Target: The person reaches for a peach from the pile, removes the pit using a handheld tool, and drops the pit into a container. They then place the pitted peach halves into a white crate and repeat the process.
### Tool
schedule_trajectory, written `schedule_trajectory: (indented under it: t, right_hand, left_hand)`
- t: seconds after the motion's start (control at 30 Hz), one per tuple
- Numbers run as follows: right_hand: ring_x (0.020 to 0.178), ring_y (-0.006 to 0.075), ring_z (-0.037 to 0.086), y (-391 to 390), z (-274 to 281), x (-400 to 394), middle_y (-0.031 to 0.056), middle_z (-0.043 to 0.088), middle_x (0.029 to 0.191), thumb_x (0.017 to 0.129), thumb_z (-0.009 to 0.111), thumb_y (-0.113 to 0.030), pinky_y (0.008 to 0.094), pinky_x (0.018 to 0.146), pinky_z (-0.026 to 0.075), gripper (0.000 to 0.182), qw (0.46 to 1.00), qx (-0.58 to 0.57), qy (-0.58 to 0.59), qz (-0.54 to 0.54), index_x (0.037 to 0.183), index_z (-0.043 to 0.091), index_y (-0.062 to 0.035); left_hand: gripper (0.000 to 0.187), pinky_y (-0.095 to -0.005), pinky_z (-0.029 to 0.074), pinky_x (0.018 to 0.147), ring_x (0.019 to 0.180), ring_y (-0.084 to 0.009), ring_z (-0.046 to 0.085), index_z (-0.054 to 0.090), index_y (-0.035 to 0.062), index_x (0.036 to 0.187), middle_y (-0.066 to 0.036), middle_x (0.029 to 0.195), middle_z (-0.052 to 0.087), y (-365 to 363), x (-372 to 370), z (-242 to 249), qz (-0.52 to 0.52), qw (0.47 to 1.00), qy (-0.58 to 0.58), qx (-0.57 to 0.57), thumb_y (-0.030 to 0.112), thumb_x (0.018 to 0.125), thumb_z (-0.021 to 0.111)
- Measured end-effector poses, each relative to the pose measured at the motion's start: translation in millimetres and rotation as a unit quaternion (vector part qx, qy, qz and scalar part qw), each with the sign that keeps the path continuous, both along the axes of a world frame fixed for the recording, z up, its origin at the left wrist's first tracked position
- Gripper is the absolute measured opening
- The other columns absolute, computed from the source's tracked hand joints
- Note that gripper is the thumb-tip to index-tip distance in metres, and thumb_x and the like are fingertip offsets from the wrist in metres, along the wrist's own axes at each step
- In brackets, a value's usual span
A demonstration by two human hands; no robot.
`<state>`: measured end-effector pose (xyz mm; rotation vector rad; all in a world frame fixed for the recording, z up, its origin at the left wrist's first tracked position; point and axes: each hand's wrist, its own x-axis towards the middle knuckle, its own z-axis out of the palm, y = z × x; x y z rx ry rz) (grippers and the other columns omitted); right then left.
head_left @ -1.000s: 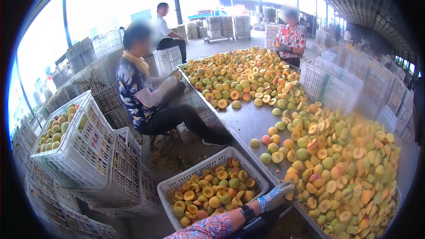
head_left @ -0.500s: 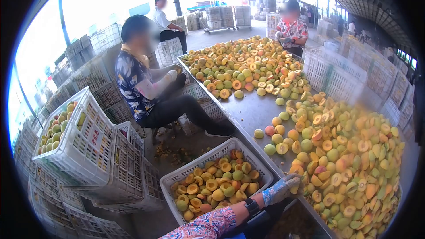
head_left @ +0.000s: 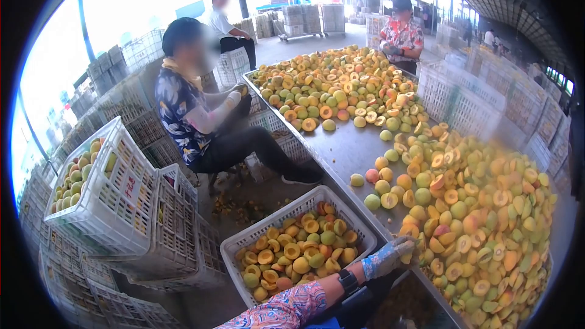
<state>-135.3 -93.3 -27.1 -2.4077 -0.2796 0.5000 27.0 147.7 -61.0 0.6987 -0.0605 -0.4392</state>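
Left of frame, a tilted white crate of whole peaches; lower centre, a white basket of halved peaches; beside it our gloved left hand, fingers curled on a peach half at the metal table edge; right, the heap of peach halves; our right hand out of view.

- A seated worker in a patterned shirt sits up and left of the grip.
- A tilted white crate of whole peaches rests on stacked crates, far left.
- A worker in a floral shirt stands at the bench's far end.
- Stacked crates stand in the distance.
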Motion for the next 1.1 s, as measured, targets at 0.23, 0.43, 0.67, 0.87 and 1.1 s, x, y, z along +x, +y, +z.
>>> schedule_trajectory:
  t: [0.23,0.43,0.67,0.87,1.1]
  right_hand:
    - [0.094,0.0412,0.063,2,-6,0,0.0249,0.064,0.102,0.084,0.061,-0.031,0.0456,0.082,0.05,0.048,1.0,-0.009,0.006,0.009,0.123,0.054,-0.0043]
    - [0.096,0.0394,0.063,6,-1,-1,0.0244,0.064,0.106,0.085,0.061,-0.03,0.0438,0.083,0.05,0.049,1.0,-0.016,0.018,0.01,0.125,0.053,-0.0031]
    - [0.112,0.03,0.059,11,7,-1,0.022,0.06,0.121,0.086,0.063,-0.02,0.0371,0.089,0.048,0.049,0.997,0.028,0.054,-0.04,0.129,0.051,-0.0009]
    - [0.068,0.017,0.061,2,-7,6,0.0115,0.067,0.085,0.086,0.064,-0.017,0.0311,0.06,0.05,0.042,0.993,0.092,-0.016,-0.075,0.124,0.054,-0.002]
    - [0.049,0.0093,0.049,-3,-27,15,0.0049,0.059,0.067,0.088,0.062,-0.014,0.0265,0.043,0.04,0.038,0.99,0.1,-0.079,-0.067,0.123,0.053,-0.0046]
  left_hand:
    - [0.038,-0.0325,0.052,0.082,0.096,-0.0164,0.063,0.049,0.0117,0.123,-0.004,0.107,0.061,0,0,-2,0.003,1.0,-0.004,-0.009,0.036,0.095,0.056]
    - [0.037,-0.0327,0.053,0.082,0.096,-0.0169,0.063,0.049,0.0115,0.123,-0.004,0.107,0.061,1,0,-3,0.005,1.0,0.004,-0.013,0.035,0.095,0.056]
    - [0.037,-0.0335,0.052,0.083,0.095,-0.0171,0.063,0.049,0.0116,0.123,-0.003,0.108,0.06,2,0,-2,-0.004,1.0,0.0,-0.015,0.035,0.095,0.056]
    - [0.038,-0.0334,0.052,0.083,0.096,-0.0172,0.062,0.049,0.0118,0.124,-0.004,0.109,0.06,3,0,-1,-0.01,1.0,-0.004,-0.02,0.035,0.095,0.056]
    - [0.04,-0.0329,0.051,0.083,0.096,-0.0165,0.062,0.048,0.0117,0.124,-0.003,0.109,0.06,4,-1,1,-0.006,1.0,-0.008,-0.014,0.036,0.094,0.056]
